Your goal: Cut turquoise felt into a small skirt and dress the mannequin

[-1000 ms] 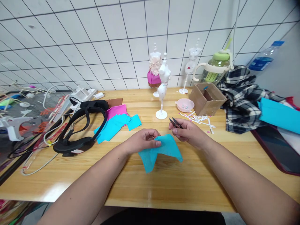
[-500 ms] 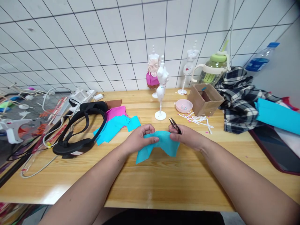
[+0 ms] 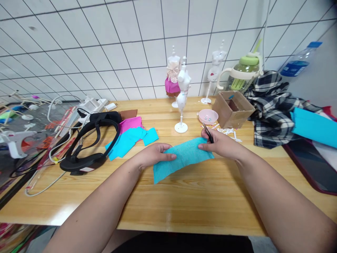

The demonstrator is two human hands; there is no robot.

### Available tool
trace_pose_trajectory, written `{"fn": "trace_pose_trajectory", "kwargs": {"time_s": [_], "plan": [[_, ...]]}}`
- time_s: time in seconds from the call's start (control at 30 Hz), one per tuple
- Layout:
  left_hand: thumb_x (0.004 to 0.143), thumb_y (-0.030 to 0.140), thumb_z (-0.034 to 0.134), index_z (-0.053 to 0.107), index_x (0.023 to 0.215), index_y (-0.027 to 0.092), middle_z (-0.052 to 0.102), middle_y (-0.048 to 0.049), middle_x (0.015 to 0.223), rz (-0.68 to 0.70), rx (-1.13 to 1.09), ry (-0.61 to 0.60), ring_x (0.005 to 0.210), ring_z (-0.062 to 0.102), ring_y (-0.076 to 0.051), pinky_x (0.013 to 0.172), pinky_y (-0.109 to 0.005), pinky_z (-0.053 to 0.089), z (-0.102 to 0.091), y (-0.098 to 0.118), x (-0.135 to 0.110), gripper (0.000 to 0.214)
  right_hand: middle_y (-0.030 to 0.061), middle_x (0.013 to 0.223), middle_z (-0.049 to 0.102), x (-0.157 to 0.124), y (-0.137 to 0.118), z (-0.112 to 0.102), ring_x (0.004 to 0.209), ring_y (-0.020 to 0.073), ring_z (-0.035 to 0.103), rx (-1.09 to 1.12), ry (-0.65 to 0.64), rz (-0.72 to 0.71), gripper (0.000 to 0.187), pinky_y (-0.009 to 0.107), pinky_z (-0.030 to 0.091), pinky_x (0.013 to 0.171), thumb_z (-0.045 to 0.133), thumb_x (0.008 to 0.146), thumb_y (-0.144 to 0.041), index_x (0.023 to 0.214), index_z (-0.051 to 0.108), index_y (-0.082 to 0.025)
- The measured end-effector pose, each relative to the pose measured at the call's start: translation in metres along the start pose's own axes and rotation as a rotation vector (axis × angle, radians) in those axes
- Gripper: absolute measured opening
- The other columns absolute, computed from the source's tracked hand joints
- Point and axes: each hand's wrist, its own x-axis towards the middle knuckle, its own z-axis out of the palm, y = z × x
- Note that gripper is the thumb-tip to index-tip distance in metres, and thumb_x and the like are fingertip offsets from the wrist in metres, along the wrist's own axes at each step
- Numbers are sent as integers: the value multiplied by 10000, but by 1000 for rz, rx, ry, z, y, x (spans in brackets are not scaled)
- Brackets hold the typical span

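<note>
A teal piece of fabric [image 3: 181,158] lies spread flat on the wooden table [image 3: 184,203] in front of me. My left hand [image 3: 155,154] rests on its left edge with fingers pressing it down. My right hand [image 3: 221,144] pins the fabric's right corner and grips small black snips [image 3: 207,132], whose blades point up and away. A bare white doll mannequin [image 3: 183,95] stands just behind the fabric.
Teal and pink fabric scraps [image 3: 131,135] and a black headset [image 3: 91,147] lie to the left. A pink dish [image 3: 207,116], a cardboard box [image 3: 233,109], paper strips, a plaid cloth [image 3: 273,105], two more mannequins and a green-lidded jug stand at the back right. Glue gun and cables far left.
The crumpled teal fabric has been pulled open and laid flat on the table. My right hand moved to the right with the snips; my left hand now lies flat on the fabric.
</note>
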Motion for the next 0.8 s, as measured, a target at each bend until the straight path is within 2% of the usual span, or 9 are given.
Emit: {"fn": "trace_pose_trajectory", "kwargs": {"time_s": [0.23,0.33,0.4,0.5,0.53,0.6,0.67,0.73,0.8], "plan": [[736,366,788,749,947,194,765,-29,915,-29,18,-222,812,693,-181,762,-278,538,6,0,-3,275,-64,690,358,3,3,14,624,119,337,-65,37,-4,318,250,287,526,671,722,-278,788,362,-240],[720,331,803,756,930,175,769,-38,892,-24,-33,-201,779,698,-182,740,-284,547,8,0,-4,266,-49,708,423,5,4,13,650,129,390,-69,122,-19,317,256,324,558,666,744,-329,759,362,-240],[710,313,811,753,947,168,770,-48,903,9,-108,-170,773,701,-183,730,-284,551,7,1,-4,284,-11,781,512,6,3,10,731,149,462,-102,258,-41,328,274,377,636,635,792,-414,724,371,-231],[722,301,805,740,1013,151,765,-89,984,110,-242,-86,839,709,-200,787,-298,546,4,3,-5,334,25,777,549,1,-4,5,753,167,506,-122,393,-26,432,298,421,691,479,881,-598,679,428,-220],[726,296,803,730,1051,151,760,-99,1018,149,-278,-43,868,710,-209,803,-301,541,3,3,-5,363,12,700,513,-2,-8,5,675,155,490,-71,340,14,489,296,432,652,412,893,-655,667,429,-222],[725,277,806,699,1138,164,749,-106,1071,213,-334,43,911,710,-227,799,-298,538,2,4,-4,442,-41,557,360,-9,-15,6,489,116,363,127,86,138,569,280,436,520,299,878,-750,656,379,-232],[721,263,810,665,1202,180,746,-102,1084,262,-380,114,914,714,-238,767,-292,542,1,4,-2,509,-76,535,237,-15,-22,9,432,93,225,269,-158,257,586,257,411,404,280,849,-795,675,352,-240],[726,256,808,645,1235,189,748,-98,1079,299,-413,161,901,719,-240,755,-296,549,1,4,-1,539,-77,562,240,-19,-26,13,449,90,207,263,-256,326,556,230,390,349,364,835,-782,724,409,-239],[735,247,801,628,1266,200,752,-90,1065,325,-426,182,886,723,-233,763,-302,550,1,3,0,560,-58,600,310,-19,-27,16,485,98,273,173,-245,338,514,211,390,346,447,831,-740,787,486,-230]]}}
